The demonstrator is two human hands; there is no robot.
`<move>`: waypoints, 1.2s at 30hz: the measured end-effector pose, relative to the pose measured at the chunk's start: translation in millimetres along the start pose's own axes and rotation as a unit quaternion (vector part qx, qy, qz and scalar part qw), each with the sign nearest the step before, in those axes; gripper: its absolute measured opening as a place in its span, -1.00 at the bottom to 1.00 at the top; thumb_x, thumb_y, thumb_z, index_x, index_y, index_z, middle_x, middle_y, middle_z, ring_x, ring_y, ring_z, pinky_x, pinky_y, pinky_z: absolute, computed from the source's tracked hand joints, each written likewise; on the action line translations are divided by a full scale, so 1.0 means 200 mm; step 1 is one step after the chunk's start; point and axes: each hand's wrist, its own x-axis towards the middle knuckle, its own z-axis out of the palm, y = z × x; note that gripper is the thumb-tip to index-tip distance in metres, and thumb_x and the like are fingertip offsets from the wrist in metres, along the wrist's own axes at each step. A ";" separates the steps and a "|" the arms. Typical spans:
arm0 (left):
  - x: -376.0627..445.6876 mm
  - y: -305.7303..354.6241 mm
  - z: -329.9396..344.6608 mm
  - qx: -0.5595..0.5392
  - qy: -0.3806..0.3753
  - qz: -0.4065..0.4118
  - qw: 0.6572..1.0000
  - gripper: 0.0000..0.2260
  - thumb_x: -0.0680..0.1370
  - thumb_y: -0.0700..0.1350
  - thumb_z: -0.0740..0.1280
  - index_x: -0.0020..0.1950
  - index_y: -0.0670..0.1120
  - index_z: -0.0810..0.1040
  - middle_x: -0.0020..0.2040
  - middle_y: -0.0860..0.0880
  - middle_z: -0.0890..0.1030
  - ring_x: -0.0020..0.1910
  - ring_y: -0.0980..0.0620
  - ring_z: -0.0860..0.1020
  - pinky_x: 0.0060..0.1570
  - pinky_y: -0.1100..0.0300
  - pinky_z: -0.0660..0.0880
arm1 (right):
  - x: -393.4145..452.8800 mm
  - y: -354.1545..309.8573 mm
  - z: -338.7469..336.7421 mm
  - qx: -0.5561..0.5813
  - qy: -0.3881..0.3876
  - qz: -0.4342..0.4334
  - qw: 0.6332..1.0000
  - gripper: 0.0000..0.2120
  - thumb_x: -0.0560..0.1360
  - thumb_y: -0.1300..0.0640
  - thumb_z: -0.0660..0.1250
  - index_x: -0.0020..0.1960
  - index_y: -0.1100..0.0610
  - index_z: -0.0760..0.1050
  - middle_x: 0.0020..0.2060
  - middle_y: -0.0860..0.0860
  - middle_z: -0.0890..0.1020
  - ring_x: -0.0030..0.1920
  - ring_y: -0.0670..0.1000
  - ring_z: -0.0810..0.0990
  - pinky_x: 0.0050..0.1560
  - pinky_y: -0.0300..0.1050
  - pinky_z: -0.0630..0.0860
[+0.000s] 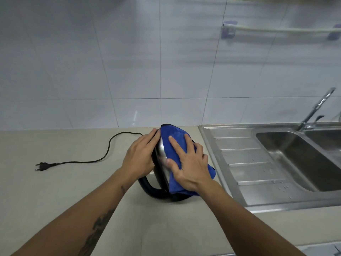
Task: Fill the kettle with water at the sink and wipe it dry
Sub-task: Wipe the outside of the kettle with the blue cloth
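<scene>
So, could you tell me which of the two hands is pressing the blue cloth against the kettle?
The right hand, fingers spread flat on the blue cloth; the left hand rests bare on the kettle.

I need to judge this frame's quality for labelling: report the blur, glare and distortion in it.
Head view: even, soft light; wide-angle bending curves the counter edge and tile lines; the wall rail and faucet look smeared; glare streaks the kettle beside the blue cloth; both hands, left and right, stay fairly sharp.
</scene>
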 end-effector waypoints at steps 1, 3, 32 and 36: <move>0.01 0.02 0.00 0.009 -0.003 -0.002 1.000 -0.25 0.31 -0.36 0.35 0.51 -0.14 0.32 0.49 -0.09 0.38 0.34 -0.15 0.47 0.29 0.06 0.40 | 0.01 0.01 0.00 0.009 -0.002 0.028 1.000 -0.35 0.57 -0.31 0.00 0.58 -0.34 -0.20 0.64 0.02 -0.09 0.51 0.22 0.10 0.45 0.27 0.18; 0.03 0.05 -0.01 0.017 -0.007 -0.009 1.000 -0.22 0.28 -0.39 0.35 0.51 -0.15 0.31 0.49 -0.12 0.38 0.36 -0.17 0.46 0.31 0.06 0.37 | 0.02 0.01 0.01 0.029 -0.005 0.098 0.995 -0.34 0.61 -0.29 -0.02 0.60 -0.26 -0.25 0.64 0.06 -0.05 0.50 0.23 0.13 0.45 0.29 0.14; 0.01 0.18 -0.07 0.046 -0.056 0.041 0.997 -0.20 0.42 -0.21 0.38 0.58 0.09 0.11 0.57 0.05 0.16 0.42 -0.03 0.28 0.30 0.14 0.41 | 0.01 0.15 -0.02 0.247 0.023 0.042 0.968 -0.19 0.44 -0.41 0.09 0.61 -0.25 -0.08 0.57 -0.03 0.19 0.50 0.06 0.26 0.48 0.12 0.27; 0.02 0.19 -0.11 0.105 -0.080 0.072 0.989 -0.16 0.37 -0.23 0.31 0.58 0.11 0.06 0.58 0.02 0.12 0.28 -0.10 0.35 0.11 0.13 0.48 | -0.05 0.17 0.04 0.210 0.096 0.013 0.973 -0.28 0.50 -0.30 0.10 0.61 -0.24 -0.05 0.56 -0.04 0.22 0.49 0.06 0.29 0.45 0.09 0.33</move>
